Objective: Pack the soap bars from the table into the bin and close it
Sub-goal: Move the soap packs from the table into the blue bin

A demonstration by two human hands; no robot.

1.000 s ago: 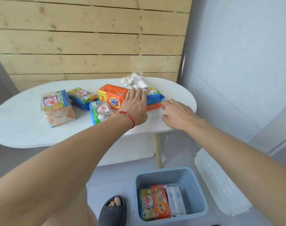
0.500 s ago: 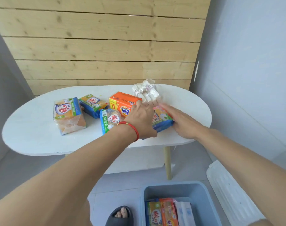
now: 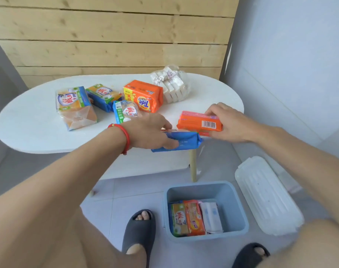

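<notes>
Soap in hand twice over: left hand (image 3: 151,132) grips a blue plastic-wrapped bar (image 3: 181,143), right hand (image 3: 225,123) an orange one (image 3: 199,122), both above the white bench (image 3: 33,132) edge; likely stiff, slick-wrapped, best held across the long sides.

Two dark slippers (image 3: 138,232) on pale floor tiles (image 3: 106,206), wooden plank wall (image 3: 114,35) behind.
</notes>
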